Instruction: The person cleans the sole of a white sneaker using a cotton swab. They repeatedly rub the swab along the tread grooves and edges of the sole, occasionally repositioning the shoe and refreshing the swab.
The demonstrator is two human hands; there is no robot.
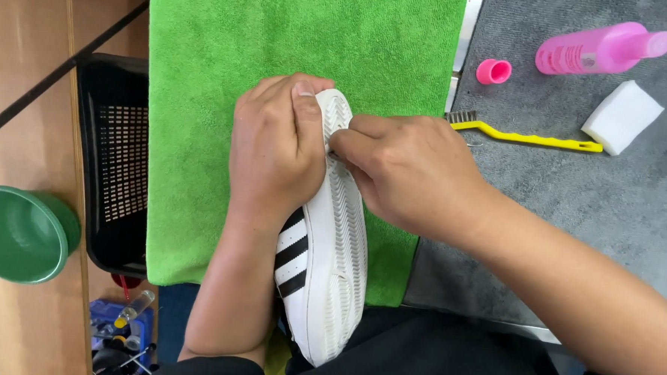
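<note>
I log one package: a pink plastic bottle (pixel 598 47) lying on its side at the far right of the grey desk (pixel 632 215), neck pointing right, a paler label on its body. Its round pink cap (pixel 494 71) sits just left of it, apart. No signs or screens seen.

**Work surface and surroundings, seen from above**

Grey carpet-like mat (pixel 632 215) covers the table on the right, with a metal edge strip (pixel 468 21) along its left side. Green microfibre towel (pixel 295 36) is spread over the middle. Left of it stands a black perforated plastic basket (pixel 117 163), then a brown wooden surface (pixel 23 84) crossed by a dark diagonal strap (pixel 54 70). A green plastic bowl (pixel 20 234) rests on the wood. A blue bin of small tools (pixel 121 328) sits bottom left. Light is even and bright, with no hard shadows.
</note>
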